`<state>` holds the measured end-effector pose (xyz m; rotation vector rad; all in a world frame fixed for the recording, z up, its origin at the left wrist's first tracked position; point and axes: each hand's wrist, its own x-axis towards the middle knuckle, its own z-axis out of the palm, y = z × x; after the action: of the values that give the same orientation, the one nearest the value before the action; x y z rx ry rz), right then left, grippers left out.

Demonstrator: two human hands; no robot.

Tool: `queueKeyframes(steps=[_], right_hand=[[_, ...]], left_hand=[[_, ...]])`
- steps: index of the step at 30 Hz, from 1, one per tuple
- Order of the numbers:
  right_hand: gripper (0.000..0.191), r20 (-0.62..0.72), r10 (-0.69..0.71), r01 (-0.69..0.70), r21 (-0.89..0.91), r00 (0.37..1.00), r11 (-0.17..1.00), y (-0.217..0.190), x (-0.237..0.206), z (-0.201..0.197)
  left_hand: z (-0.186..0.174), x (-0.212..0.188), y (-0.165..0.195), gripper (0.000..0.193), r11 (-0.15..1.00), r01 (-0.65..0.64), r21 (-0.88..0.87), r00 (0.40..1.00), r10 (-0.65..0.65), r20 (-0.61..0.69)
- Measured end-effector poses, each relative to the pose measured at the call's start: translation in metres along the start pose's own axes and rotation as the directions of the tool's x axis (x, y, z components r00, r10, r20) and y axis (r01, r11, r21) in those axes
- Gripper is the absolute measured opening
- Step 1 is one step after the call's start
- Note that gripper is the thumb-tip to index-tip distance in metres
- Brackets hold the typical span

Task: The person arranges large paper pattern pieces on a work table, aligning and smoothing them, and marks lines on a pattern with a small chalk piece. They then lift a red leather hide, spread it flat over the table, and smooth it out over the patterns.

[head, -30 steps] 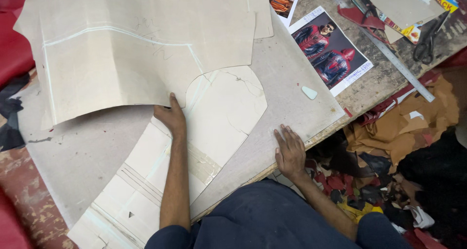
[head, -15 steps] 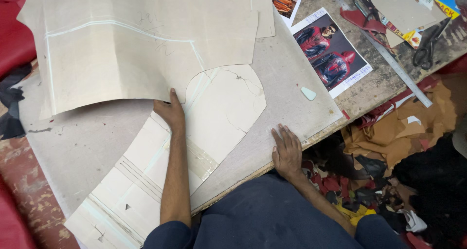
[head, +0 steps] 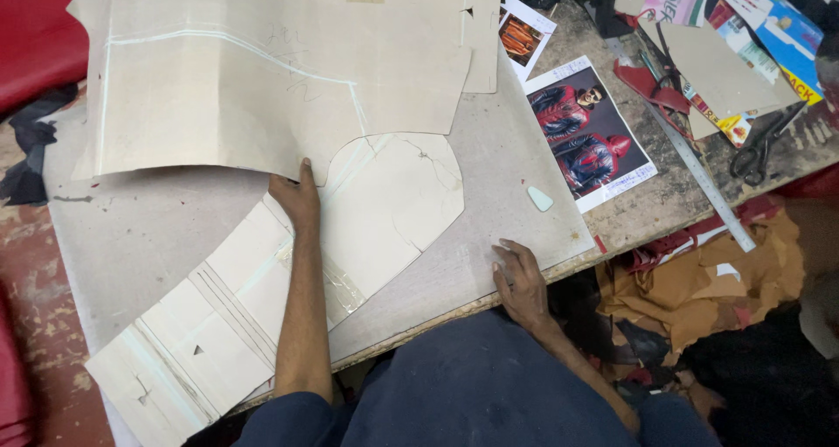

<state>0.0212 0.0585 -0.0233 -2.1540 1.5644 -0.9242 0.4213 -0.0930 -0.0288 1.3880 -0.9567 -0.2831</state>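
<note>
Under the left hand (head: pixel 295 198) lies a long cream sleeve-shaped pattern piece (head: pixel 262 290), flat on a grey board (head: pixel 114 237) that covers most of the bench (head: pixel 647 207). The hand is palm down, fingers together and nearly straight, gripping nothing; fingertips reach the lower edge of a big tan pattern sheet (head: pixel 262 80) just beyond it, which overlaps the sleeve piece's rounded top. That sheet's lower edge is lifted a bit off the board nr the fingertips; whether they pinch it can't be told.

The right hand (head: pixel 522 281) rests at the near edge of the board, fingers spread lightly, flat, holding nothing. The board's right corner sits just beside it, w/ a bare strip of wooden bench past that.

Open room: grey board left of the left hand is bare, also the stretch between the two hands, right of the sleeve piece's curve. Beyond the right hand sits a small pale chalk piece (head: pixel 539 199), then a printed photo of red jackets (head: pixel 587 132). Further right, well apart from both hands, a steel ruler (head: pixel 699 180) runs diagonally, scissors (head: pixel 765 145) near the far edge amid card scraps. Brown leather offcuts (head: pixel 699 281) lie below the bench edge, right of the right hand.
</note>
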Motion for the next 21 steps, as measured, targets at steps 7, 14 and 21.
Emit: queueKeyframes(steps=[7,14,21], right_hand=[[0.024,-0.128,0.047,-0.035,0.093,0.991,0.995,0.025,0.006,0.000],[0.025,-0.064,-0.078,0.080,0.030,0.995,0.996,0.041,0.019,0.000],[0.029,0.007,-0.290,0.290,0.001,0.957,0.957,0.052,0.032,0.009]], left_hand=[[0.005,-0.001,-0.002,0.031,0.994,0.105,0.023,0.994,-0.105,-0.019],[0.009,-0.003,-0.001,0.032,0.995,0.061,-0.075,0.998,-0.061,0.007],[0.009,-0.002,-0.018,0.033,0.989,0.075,-0.130,0.997,-0.075,0.006]])
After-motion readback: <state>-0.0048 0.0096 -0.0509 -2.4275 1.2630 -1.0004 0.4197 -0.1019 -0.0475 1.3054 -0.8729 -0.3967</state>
